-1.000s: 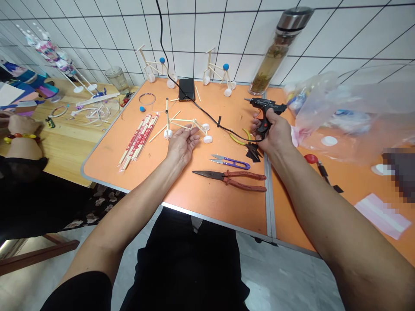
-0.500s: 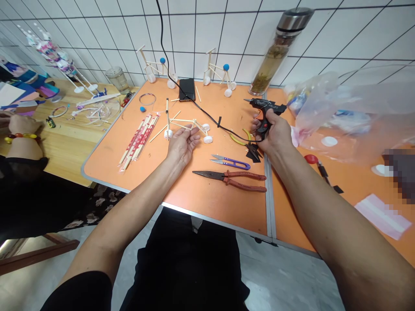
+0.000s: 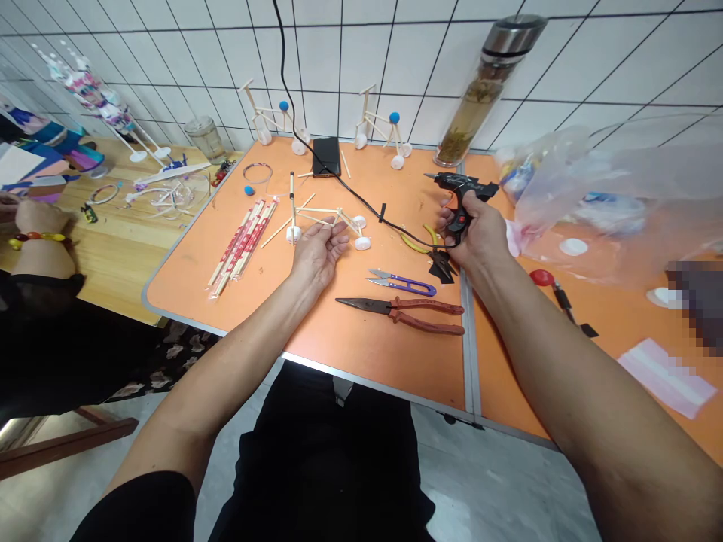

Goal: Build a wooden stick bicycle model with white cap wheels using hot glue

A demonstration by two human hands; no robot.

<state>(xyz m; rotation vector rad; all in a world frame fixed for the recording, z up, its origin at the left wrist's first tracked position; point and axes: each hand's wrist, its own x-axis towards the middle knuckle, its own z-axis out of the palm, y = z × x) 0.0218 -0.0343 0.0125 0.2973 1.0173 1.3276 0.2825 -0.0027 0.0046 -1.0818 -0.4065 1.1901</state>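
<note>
My left hand [image 3: 317, 252] pinches a stick of a small tricycle model [image 3: 316, 213], made of thin wooden sticks with white round wheels, which stands on the orange table [image 3: 339, 350]. In my right hand [image 3: 480, 226] is a black hot glue gun [image 3: 462, 190], its nozzle pointing left and its black cord trailing over the table. Yellow-handled pliers [image 3: 418, 242] lie just left of that hand. Nearer to me are purple thread snips [image 3: 410, 284] and long-nose pliers [image 3: 404, 307] with red handles. Wrapped chopsticks [image 3: 242, 245] lie left of the model.
Two finished-looking tricycle models [image 3: 381, 128] with blue balls stand by the tiled wall, near a black phone [image 3: 326, 156]. A tall tea bottle [image 3: 480, 90] stands behind the glue gun. Plastic bags [image 3: 621, 196] cover the right side. Another person's hand [image 3: 42, 218] rests at the left table.
</note>
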